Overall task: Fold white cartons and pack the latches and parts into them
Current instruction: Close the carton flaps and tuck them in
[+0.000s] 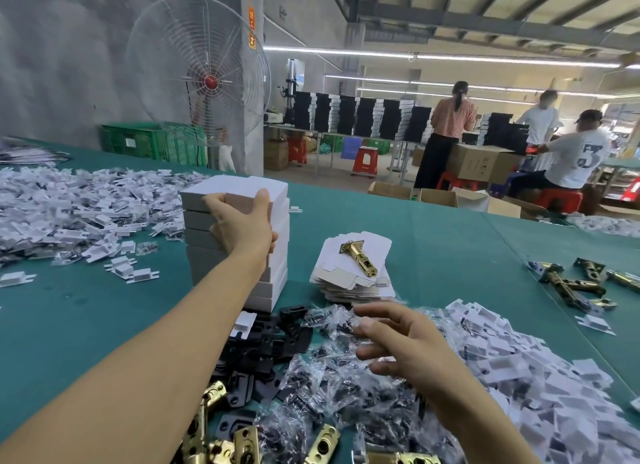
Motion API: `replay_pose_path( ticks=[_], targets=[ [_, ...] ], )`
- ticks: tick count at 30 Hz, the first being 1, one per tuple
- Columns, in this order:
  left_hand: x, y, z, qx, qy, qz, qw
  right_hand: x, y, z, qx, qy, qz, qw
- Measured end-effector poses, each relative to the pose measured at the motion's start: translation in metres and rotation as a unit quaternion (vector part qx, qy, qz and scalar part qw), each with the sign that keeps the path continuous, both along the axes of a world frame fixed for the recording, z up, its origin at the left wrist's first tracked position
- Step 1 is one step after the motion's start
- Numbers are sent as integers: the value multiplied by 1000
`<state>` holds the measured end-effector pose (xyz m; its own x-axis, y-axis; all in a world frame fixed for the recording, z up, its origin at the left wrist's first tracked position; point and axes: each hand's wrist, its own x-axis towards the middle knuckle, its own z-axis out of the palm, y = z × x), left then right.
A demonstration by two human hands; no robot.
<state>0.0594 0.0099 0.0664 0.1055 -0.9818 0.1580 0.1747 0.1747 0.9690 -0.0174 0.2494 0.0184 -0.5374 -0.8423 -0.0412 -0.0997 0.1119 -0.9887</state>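
Note:
A tall stack of folded white cartons point(273, 255) stands on the green table point(86, 318). My left hand point(242, 221) grips the top carton point(239, 190) of that stack, thumb on its near edge. To the right lies a pile of flat carton blanks point(349, 283) with a brass latch point(358, 255) resting on top. My right hand point(398, 346) hovers with loosely spread fingers over clear bags of screws point(332, 377), holding nothing. Black plates point(273, 342) and more brass latches point(221, 439) lie close to me.
White plastic inserts are heaped at the left point(69, 207) and at the right point(540, 366). More brass latches point(575, 283) lie at the far right. A large fan point(204, 75) stands behind the table. Three people work at benches at the back right.

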Motion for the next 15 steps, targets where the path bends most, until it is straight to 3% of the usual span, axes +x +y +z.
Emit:
replay_pose_path(
  ticks=[5,7,10,13,15],
  targets=[
    [-4,8,0,-96,109,-7,989,-30,-26,14,81,158,-24,984],
    [-4,14,-10,-185,92,7,978,-53,-49,13,109,242,-75,961],
    [-8,21,-37,-292,-54,-54,953,-85,-90,5,164,344,-99,919],
    [-20,20,-59,-297,-257,-189,900,-107,-129,-10,209,416,-61,883],
    [-28,15,-66,-290,-346,-251,856,-117,-146,-20,249,453,-58,854]
  ],
)
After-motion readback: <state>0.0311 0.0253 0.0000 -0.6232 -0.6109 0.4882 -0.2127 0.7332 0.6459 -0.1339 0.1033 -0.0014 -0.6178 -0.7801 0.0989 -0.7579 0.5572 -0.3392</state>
